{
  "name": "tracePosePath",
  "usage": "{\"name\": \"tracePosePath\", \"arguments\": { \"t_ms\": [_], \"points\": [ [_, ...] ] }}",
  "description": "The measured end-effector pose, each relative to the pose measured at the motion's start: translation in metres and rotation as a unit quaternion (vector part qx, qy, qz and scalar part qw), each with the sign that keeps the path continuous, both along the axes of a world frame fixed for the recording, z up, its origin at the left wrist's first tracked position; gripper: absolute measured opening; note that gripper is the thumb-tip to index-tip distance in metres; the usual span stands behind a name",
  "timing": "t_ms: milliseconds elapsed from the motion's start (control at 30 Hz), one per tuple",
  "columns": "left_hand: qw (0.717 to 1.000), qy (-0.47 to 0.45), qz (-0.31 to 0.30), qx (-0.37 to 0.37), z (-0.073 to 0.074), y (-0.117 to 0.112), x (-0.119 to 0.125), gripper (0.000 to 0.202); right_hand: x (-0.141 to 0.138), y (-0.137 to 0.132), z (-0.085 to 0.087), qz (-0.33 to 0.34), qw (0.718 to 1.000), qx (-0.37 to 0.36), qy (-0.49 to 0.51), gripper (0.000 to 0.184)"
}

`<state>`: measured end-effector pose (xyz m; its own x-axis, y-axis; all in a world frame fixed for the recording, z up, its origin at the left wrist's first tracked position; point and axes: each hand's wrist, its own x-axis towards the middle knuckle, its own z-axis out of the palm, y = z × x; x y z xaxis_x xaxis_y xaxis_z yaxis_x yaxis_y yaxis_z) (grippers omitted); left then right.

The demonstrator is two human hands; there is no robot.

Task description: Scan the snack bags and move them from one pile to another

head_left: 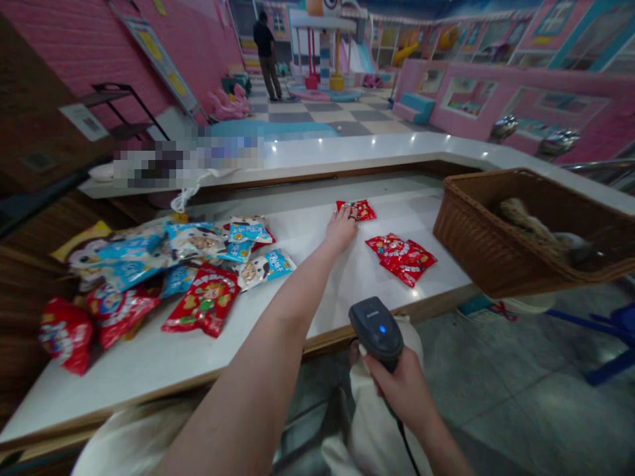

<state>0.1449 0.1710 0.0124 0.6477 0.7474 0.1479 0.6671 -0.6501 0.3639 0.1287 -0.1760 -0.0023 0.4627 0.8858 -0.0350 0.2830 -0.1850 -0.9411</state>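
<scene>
My left hand [342, 226] reaches across the white counter, its fingers stretched out over the left part of a small red snack bag [365, 210]. The thumb side and the underside of the fingers are hidden, and a dark ring shows on one finger. In my right hand [404, 383] is a black barcode scanner [376, 327], held by its handle near the counter's front edge, with a blue light lit on top and a cable hanging below. Between the hands and the basket, overlapping red snack bags [403, 256] lie flat on the counter.
A heap of blue-and-white snack bags [196, 239] and red bags [206, 301] covers the counter's left side. A brown wicker basket [471, 244] stands at the right, overhanging the edge. Behind runs a raised white ledge [357, 151]. Farther off, a person [265, 56] stands on the checkered floor.
</scene>
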Motion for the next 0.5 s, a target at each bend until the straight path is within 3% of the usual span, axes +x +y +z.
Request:
{"name": "tracePosePath", "arguments": {
  "t_ms": [167, 333, 500],
  "points": [
    [0.998, -0.047, 0.001, 0.042, -0.009, -0.039, -0.039, 0.05, -0.007, -0.002, 0.005, 0.005, 1.0, -0.001, 0.009, 0.027],
    [0.989, -0.141, 0.0, 0.04, -0.027, -0.118, -0.121, 0.047, -0.024, -0.007, 0.026, 0.034, 0.999, 0.003, 0.013, 0.029],
    [0.987, -0.152, 0.016, 0.048, -0.035, -0.182, -0.188, 0.046, -0.041, -0.015, 0.035, 0.052, 0.999, 0.006, 0.001, 0.032]
  ]
}}
